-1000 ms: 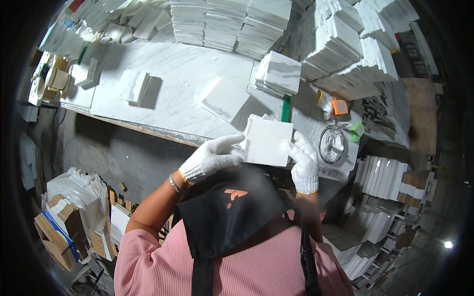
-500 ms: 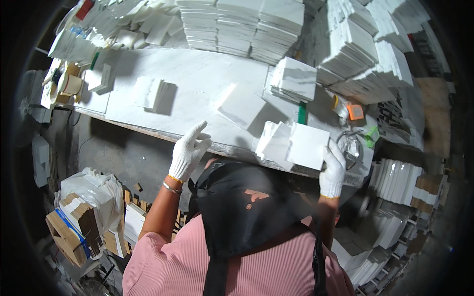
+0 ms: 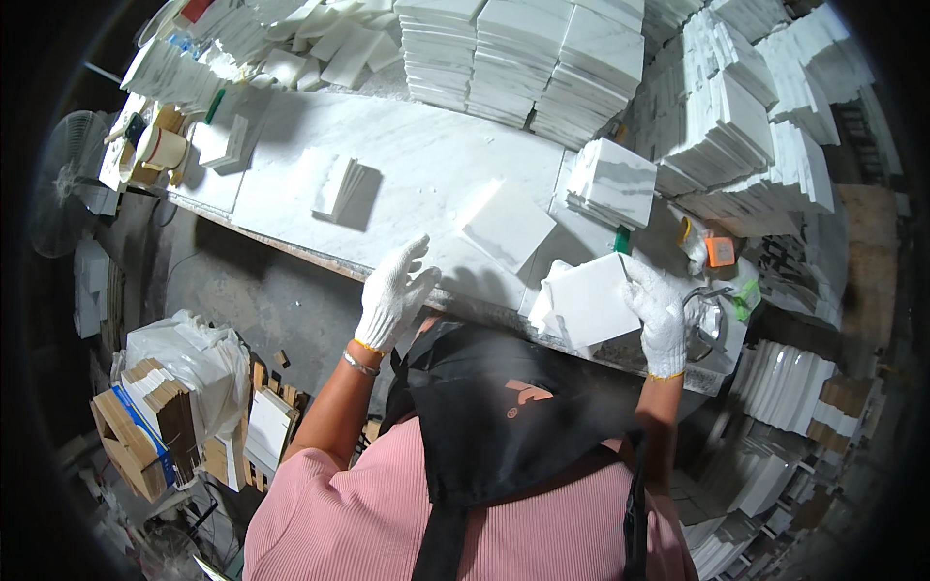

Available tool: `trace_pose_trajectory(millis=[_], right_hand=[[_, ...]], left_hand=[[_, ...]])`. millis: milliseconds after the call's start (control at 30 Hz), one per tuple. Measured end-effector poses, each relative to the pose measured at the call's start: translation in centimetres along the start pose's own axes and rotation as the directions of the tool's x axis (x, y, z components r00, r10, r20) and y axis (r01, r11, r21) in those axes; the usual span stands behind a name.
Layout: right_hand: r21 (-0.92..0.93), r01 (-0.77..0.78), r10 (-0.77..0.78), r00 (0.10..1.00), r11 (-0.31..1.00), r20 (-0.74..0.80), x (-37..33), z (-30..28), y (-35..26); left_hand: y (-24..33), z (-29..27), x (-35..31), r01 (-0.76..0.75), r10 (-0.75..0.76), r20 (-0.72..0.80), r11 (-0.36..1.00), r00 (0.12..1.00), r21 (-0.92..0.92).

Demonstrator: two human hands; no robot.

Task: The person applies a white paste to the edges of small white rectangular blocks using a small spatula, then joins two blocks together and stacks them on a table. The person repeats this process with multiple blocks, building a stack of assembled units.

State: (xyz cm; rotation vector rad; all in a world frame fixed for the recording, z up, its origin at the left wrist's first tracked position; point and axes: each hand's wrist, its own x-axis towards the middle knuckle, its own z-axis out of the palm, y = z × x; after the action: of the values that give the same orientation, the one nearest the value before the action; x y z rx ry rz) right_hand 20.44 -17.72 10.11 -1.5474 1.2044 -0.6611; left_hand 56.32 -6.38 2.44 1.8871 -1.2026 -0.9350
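My right hand (image 3: 661, 318), in a white knit glove, grips the right edge of a white square tile (image 3: 587, 302), which is tilted over the table's near edge. Several more white tiles (image 3: 544, 308) lie fanned out, partly hidden beneath it. My left hand (image 3: 393, 295), also gloved, hangs open at the table's front edge with its fingers apart and holds nothing. Between and beyond the hands, a white tile with grey veins (image 3: 509, 228) lies turned at an angle. A short stack of veined tiles (image 3: 612, 184) stands behind the held tile.
Tall tile stacks (image 3: 523, 48) line the back and right. A small tile group (image 3: 334, 184) and a tape roll (image 3: 162, 147) are on the left of the marble-topped table (image 3: 417, 140). An orange device (image 3: 720, 252) lies at right. Wrapped boxes (image 3: 184, 358) stand lower left.
The whole view has shifted, so the table appears farther right. My right hand has turned the held tile and drawn it left over the fanned tiles. My left hand stays open.
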Motion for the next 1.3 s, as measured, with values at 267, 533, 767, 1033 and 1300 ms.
trace_pose_trajectory(millis=[267,533,767,1033,1300], right_hand=[[0.005,-0.165,0.162,0.974,0.986,0.157,0.4,-2.6,-0.4],[-0.423,-0.107,0.121,0.993,0.900,0.005,0.0,-0.5,0.3],[-0.026,-0.079,0.081,0.994,0.997,0.075,1.2,-0.2,1.6],[0.079,0.107,-0.125,0.957,0.991,0.263,9.8,6.6,-1.1],[-0.269,0.371,-0.337,0.927,0.889,0.165,11.3,8.2,-0.5]], left_hand=[[-1.1,0.7,-0.1,-0.081,0.081,-0.046,0.997,0.996,0.004],[0.5,1.2,0.4,-0.114,0.119,-0.061,0.990,0.991,0.087],[0.9,2.9,-0.3,-0.118,0.129,-0.130,0.989,0.983,0.090],[2.5,2.8,-1.3,0.065,-0.059,-0.167,0.997,0.984,0.030],[1.9,1.1,0.5,0.132,-0.136,-0.026,0.986,0.990,-0.106]])
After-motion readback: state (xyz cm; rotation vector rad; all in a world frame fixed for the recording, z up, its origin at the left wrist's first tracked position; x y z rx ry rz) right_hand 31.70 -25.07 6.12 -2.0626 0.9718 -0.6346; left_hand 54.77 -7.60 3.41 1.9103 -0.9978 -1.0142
